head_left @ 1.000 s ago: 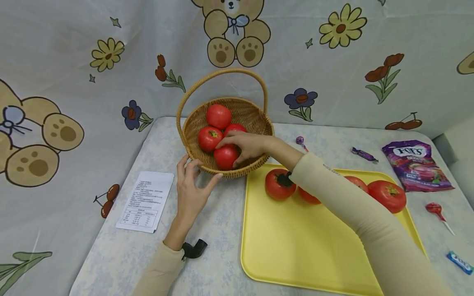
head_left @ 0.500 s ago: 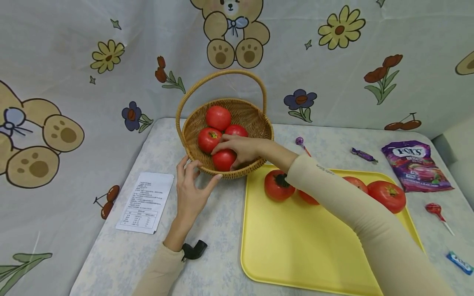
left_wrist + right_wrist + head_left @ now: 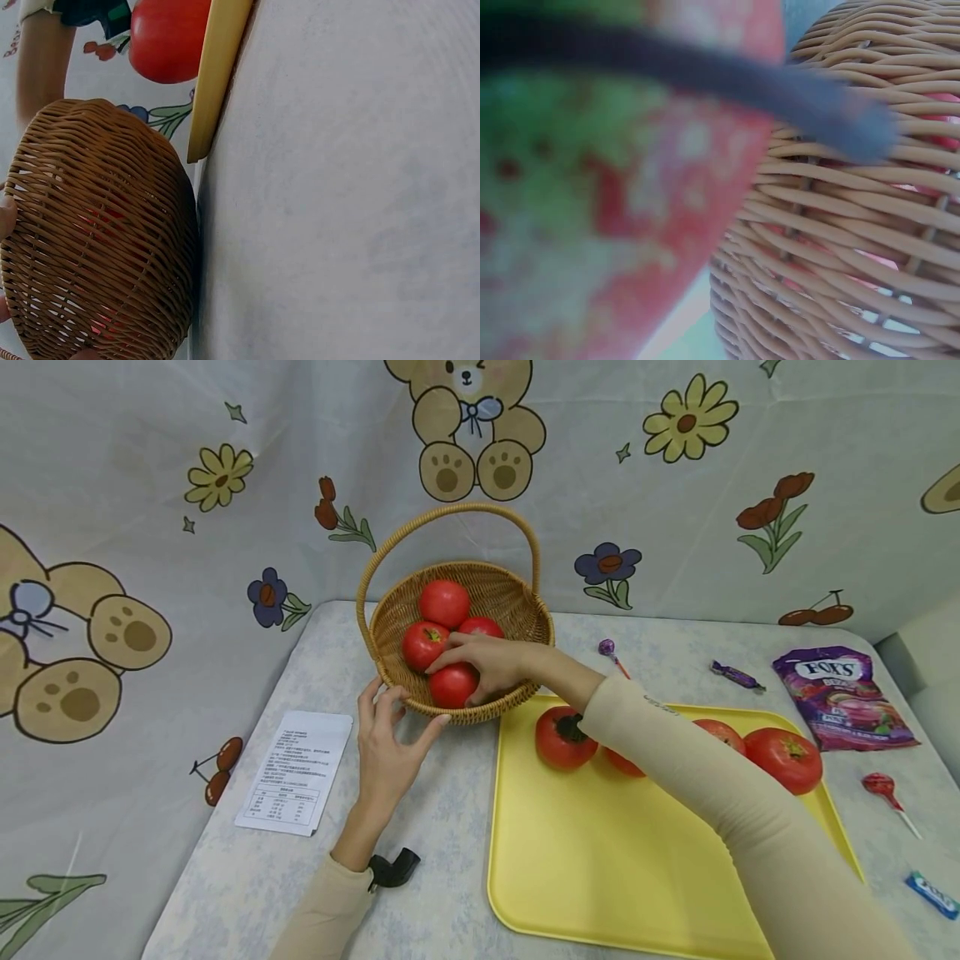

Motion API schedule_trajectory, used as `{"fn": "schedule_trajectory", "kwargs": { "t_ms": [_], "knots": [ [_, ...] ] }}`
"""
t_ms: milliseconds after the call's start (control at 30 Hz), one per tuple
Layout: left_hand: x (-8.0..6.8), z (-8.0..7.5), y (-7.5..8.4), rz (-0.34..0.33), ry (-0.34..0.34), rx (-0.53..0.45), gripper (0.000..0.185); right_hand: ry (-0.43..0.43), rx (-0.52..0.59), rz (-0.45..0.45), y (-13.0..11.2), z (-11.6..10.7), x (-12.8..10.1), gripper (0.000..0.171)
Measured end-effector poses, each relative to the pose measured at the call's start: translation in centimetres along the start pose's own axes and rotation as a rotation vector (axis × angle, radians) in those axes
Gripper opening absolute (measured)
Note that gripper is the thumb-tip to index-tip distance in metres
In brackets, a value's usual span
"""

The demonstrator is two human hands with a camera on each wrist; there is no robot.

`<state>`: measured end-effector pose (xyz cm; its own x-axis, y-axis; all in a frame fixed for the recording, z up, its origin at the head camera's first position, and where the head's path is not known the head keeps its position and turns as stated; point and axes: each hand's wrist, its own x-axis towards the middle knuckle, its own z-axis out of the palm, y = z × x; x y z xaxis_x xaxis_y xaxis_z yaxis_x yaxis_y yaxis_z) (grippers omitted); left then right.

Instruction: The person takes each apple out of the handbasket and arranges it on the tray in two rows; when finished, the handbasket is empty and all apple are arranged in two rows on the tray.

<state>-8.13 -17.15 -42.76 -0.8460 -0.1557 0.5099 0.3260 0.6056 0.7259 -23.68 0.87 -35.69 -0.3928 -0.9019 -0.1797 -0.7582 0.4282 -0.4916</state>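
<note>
A wicker basket (image 3: 525,610) with a tall handle stands at the back of the table, tilted toward me, with several tomatoes inside. My right hand (image 3: 491,664) reaches over its right rim. Its fingers and thumb curl round the front tomato (image 3: 453,686), which lies low in the basket near other tomatoes (image 3: 424,646). At the basket's front left, my left hand (image 3: 386,756) holds the rim with bent fingers and a spread thumb. The left wrist view shows the woven side (image 3: 105,225) and fingertips at its edge. A blurred tomato (image 3: 592,210) fills much of the right wrist view.
A yellow tray (image 3: 600,877) carries several tomatoes (image 3: 564,739), partly under my right forearm. To the right lie a purple candy bag (image 3: 843,697), a red lollipop (image 3: 881,785) and wrapped candies (image 3: 737,675). A printed white packet (image 3: 296,772) lies left. A patterned cloth hangs behind.
My right hand has shifted slightly left with the front tomato, pressing it nearer its neighbour, then stayed almost still. My left hand keeps its place at the basket's rim.
</note>
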Motion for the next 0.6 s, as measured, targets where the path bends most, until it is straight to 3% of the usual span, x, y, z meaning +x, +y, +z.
{"fn": "schedule_trajectory", "kwargs": {
  "t_ms": [267,600],
  "knots": [
    [0.0,0.0,0.1,0.006,0.003,-0.007,0.055,0.055,0.033,-0.012,-0.2,-0.9,-0.8,0.071],
    [0.0,0.1,0.1,-0.010,-0.001,-0.024,0.057,0.181,0.046,-0.072,0.2,-2.8,-2.7,0.064]
  ]
}}
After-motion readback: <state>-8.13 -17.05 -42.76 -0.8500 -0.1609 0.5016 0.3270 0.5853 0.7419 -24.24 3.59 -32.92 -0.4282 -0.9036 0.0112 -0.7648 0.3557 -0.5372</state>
